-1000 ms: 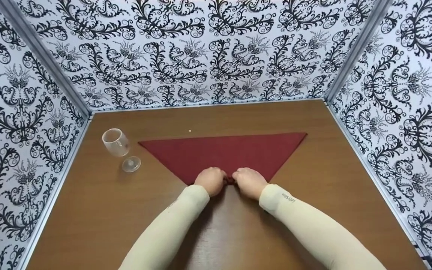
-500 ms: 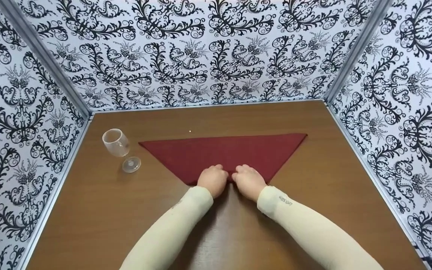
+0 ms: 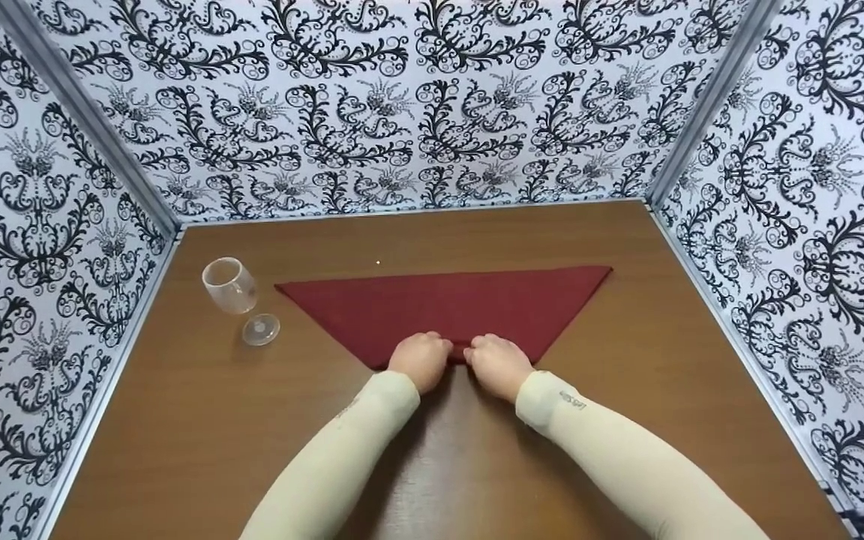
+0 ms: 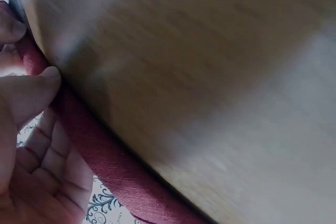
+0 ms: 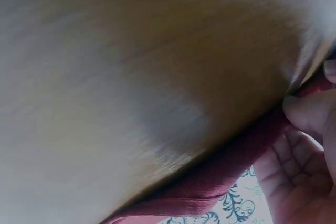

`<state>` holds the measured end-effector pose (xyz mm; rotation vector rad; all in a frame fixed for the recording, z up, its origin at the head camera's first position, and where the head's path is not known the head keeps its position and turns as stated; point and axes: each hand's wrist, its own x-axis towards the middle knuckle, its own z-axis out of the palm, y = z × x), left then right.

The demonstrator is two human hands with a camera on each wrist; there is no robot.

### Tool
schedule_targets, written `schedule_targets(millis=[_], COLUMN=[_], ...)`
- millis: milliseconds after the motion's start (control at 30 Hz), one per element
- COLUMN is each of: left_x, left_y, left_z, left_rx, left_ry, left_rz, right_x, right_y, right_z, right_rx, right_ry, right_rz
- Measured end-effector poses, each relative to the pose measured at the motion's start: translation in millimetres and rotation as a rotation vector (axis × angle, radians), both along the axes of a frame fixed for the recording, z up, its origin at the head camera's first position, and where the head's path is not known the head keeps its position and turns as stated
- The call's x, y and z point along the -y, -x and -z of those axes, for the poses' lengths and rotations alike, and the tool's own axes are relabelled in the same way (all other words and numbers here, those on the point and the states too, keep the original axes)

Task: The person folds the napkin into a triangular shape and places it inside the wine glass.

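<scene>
Side by side with a small gap between them, the left hand (image 3: 421, 361) and the right hand (image 3: 499, 365) each pinch the rolled near edge of the red cloth (image 3: 447, 304) between thumb and fingers, neither hand nearer to it than the other. The cloth spreads flat straight ahead of them, its long axis running crosswise, its far corners reaching out past both hands. Ahead and to the left of the left hand stands a clear glass (image 3: 229, 286), apart from the cloth.
</scene>
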<state>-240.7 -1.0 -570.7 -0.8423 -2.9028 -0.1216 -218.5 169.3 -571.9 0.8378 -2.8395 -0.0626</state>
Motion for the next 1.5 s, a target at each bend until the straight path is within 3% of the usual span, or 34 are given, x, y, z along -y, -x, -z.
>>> schedule_targets(millis=[233, 367, 467, 567, 733, 867, 1167, 1500], left_x=[2.3, 4.1, 4.4, 1.9, -6.3, -7.4, -0.3, -3.6], left_y=[5.8, 13.5, 18.1, 17.7, 7.0, -0.9, -2.9, 4.6], left_z=[-4.3, -9.6, -13.2, -11.4, -5.4, -6.0, -5.2, -1.8], left_rx=[0.186, 0.302, 0.352, 0.289, 0.028, -0.064, -0.050, 0.019], left_ry=[0.002, -0.063, -0.114, -0.089, 0.086, 0.135, 0.107, 0.041], left_rz=[-0.023, -0.075, -0.112, -0.129, -0.067, -0.042, 0.030, -0.021], right_x=[-3.2, -3.2, -0.4, 3.6, 7.4, 8.7, 6.5, 5.4], right_y=[4.9, 10.5, 13.6, 12.4, 3.5, -3.1, -1.6, 8.1], right_z=[-0.9, -5.0, -10.9, -13.2, -9.1, -12.0, -10.2, -6.4], right_rx=[0.116, 0.235, 0.282, 0.230, 0.063, 0.052, 0.107, 0.123], right_ry=[0.113, 0.214, 0.216, 0.157, 0.068, 0.034, -0.012, 0.058], right_rz=[0.038, 0.122, 0.166, 0.159, 0.084, 0.075, 0.080, 0.103])
